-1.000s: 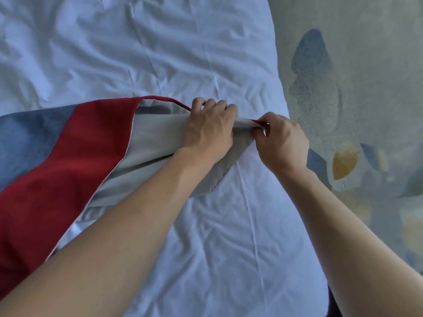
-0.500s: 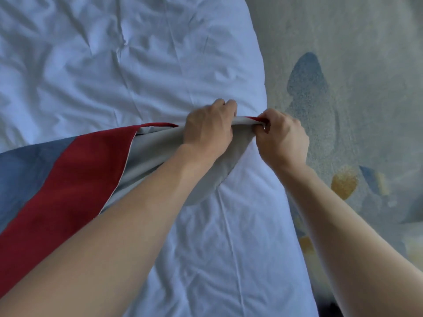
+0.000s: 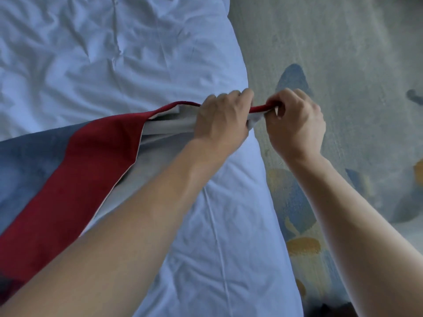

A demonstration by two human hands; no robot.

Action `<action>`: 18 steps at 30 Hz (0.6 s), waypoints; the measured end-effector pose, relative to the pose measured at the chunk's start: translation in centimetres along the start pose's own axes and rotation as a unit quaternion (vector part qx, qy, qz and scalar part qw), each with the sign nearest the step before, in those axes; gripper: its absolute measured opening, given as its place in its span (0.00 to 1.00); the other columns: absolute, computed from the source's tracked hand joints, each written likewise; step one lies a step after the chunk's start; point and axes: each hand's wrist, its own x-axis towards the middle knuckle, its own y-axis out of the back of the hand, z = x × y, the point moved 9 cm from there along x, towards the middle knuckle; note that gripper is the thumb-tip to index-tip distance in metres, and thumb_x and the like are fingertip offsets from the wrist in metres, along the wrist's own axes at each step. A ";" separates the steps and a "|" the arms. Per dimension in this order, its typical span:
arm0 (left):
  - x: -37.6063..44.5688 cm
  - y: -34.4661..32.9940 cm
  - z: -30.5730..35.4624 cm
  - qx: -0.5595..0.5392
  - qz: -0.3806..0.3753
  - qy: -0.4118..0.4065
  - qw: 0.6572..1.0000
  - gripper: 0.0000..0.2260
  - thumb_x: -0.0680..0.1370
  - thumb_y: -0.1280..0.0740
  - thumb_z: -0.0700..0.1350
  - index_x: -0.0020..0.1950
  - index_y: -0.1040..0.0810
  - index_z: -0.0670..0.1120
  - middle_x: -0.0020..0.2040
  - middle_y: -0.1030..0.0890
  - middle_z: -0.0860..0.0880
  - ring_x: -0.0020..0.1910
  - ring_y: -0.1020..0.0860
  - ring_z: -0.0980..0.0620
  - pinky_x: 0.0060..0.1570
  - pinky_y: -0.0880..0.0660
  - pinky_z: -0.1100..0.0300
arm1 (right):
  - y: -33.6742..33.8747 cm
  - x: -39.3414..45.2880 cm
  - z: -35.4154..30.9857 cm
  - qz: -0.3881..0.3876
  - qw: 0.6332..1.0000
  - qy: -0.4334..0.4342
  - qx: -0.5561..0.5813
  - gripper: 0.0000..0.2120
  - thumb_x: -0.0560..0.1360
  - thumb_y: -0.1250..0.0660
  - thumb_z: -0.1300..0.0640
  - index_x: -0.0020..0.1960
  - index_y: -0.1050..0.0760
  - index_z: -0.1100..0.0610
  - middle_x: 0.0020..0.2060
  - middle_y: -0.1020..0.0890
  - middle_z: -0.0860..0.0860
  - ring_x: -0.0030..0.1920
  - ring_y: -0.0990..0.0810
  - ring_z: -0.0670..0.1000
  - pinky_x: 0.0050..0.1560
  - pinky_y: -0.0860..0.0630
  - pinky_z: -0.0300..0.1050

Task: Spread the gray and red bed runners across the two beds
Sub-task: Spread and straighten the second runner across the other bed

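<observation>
The bed runner [image 3: 87, 161], with a gray-blue band, a red band and a pale gray underside, stretches from the lower left across the white bed [image 3: 114, 53]. Its end is bunched and lifted above the bed's right edge. My left hand [image 3: 223, 120] grips the bunched end from above, fingers curled over the fabric. My right hand [image 3: 295, 124] pinches the red edge at the very tip, just past the mattress edge over the carpet. The two hands sit close together, a short strip of red hem between them.
A wrinkled white duvet covers the bed. To the right lies pale green carpet [image 3: 343, 53] with blue and yellow patches. The bed's right edge runs diagonally from the top middle to the bottom right.
Both hands have carried the runner's end rightward to the bed's edge. The right hand now hangs over the carpet, and a short strip of red hem shows between the hands.
</observation>
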 end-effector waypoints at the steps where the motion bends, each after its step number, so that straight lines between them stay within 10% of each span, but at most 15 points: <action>1: -1.6 -0.8 0.7 0.005 -0.012 -0.001 1.000 0.06 0.80 0.40 0.50 0.50 0.29 0.47 0.42 0.23 0.47 0.40 0.25 0.43 0.40 0.38 0.53 | 0.1 -1.7 0.4 -0.012 1.000 0.006 -0.002 0.06 0.73 0.35 0.57 0.46 0.21 0.51 0.41 0.20 0.48 0.40 0.23 0.53 0.34 0.33 0.44; 11: -15.8 -5.1 4.9 -0.032 -0.086 -0.010 0.996 0.08 0.74 0.34 0.45 0.53 0.26 0.49 0.50 0.24 0.50 0.51 0.26 0.46 0.51 0.31 0.52 | -0.8 -16.7 3.8 -0.140 0.990 0.010 -0.036 0.16 0.74 0.35 0.61 0.58 0.22 0.48 0.46 0.22 0.47 0.44 0.22 0.52 0.34 0.32 0.43; 18: -21.2 -0.7 -5.5 0.018 -0.040 0.110 0.993 0.08 0.72 0.30 0.46 0.50 0.24 0.49 0.48 0.23 0.49 0.51 0.25 0.45 0.51 0.34 0.52 | -1.4 -19.7 -4.4 -0.125 0.990 0.070 0.009 0.11 0.74 0.32 0.54 0.55 0.23 0.51 0.42 0.22 0.48 0.42 0.22 0.54 0.33 0.27 0.46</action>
